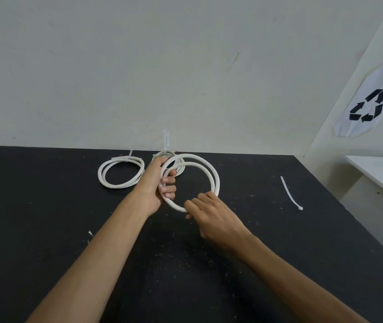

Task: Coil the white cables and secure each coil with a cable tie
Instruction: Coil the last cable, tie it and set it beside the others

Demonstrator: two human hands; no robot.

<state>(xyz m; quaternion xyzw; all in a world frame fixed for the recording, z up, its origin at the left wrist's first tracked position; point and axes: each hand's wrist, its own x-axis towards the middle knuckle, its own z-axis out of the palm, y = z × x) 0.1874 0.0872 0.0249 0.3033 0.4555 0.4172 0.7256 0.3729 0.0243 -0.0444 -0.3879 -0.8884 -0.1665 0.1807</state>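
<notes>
Head view: third cable being coiled, two coils tied at upper centre.
Left hand (162, 185) and right hand (211, 213) are gripping the cable (209, 169) mid-frame; a loose tie (290, 194) is lying right, seemingly for it.

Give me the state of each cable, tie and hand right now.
Coil in hands: looped, held, no tie visible on it.
Left coil: on table, tied.
Middle coil: behind held coil, tie tail upright.
Loose cable tie: flat on table, unused.
Left hand: grip closed on coil.
Right hand: pinching coil's near side.

No readable text; only a black recycling symbol (368, 106) on a white sheet (349, 127) on the right wall.
</notes>
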